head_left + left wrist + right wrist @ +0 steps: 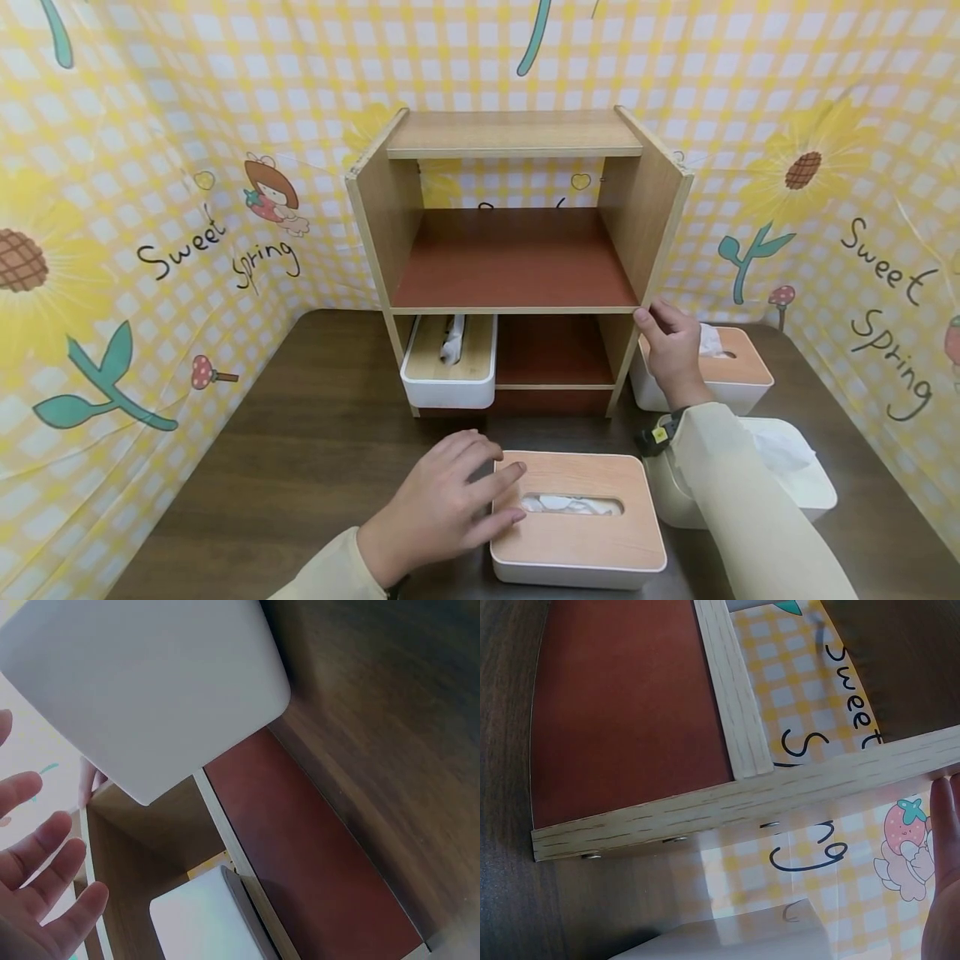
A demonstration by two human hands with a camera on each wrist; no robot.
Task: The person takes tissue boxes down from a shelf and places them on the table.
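Note:
My left hand (pixel 450 500) is at the left edge of a white tissue box (pixel 573 475) with a light wooden lid, its fingers spread over the rim. White tissue shows in the lid's slot. In the left wrist view, the fingers (pixel 64 900) stand apart below the box's white side (pixel 172 690). My right hand (pixel 675 354) touches the right side panel of a wooden shelf (pixel 517 310), thumb at the panel's front edge. Most of its fingers are hidden in the right wrist view. Another tissue box (pixel 450 393) sits in the lower left of the shelf, jutting out in front.
Right of the shelf stands a wooden-lidded tissue box (pixel 738 358), partly behind my right hand. Nearer, under the right forearm, is an all-white tissue box (pixel 813 492). A yellow checked cloth (pixel 300 83) surrounds the dark wooden table (pixel 247 467) at back and sides.

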